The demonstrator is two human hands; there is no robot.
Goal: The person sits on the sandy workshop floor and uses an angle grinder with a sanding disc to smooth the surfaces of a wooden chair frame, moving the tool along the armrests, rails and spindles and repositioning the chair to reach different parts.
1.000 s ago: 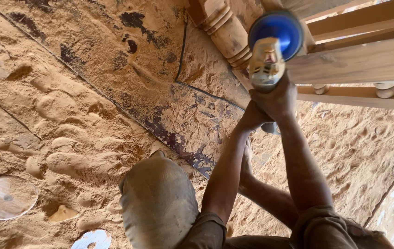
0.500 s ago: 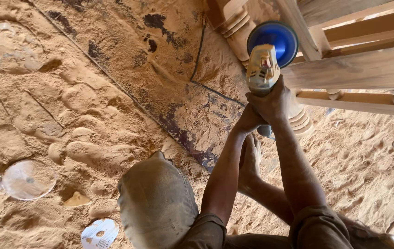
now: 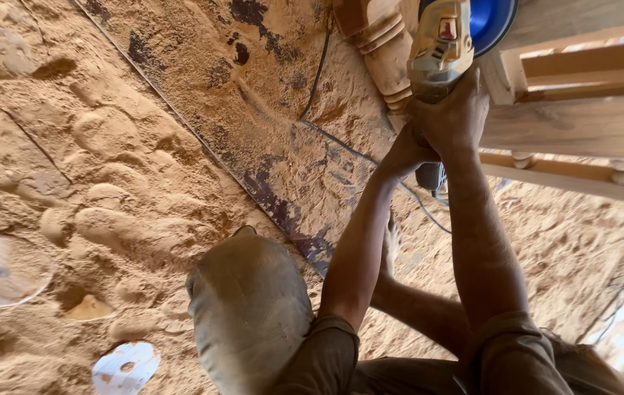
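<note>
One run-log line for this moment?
hands: left and right grip sander | disc: at wooden frame | floor: sawdust, loose discs

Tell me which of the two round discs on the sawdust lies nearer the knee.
The smaller white disc with the centre hole, at the bottom edge, just left of the knee. The larger pale disc lies farther off at the left edge.

The person's two bare forearms end in dusty hands, the left hand (image 3: pixel 405 155) and the right hand (image 3: pixel 454 117), while short olive-brown sleeves (image 3: pixel 326 351) wrap the upper arms, both coated in fine sawdust, with no gloves.
</note>
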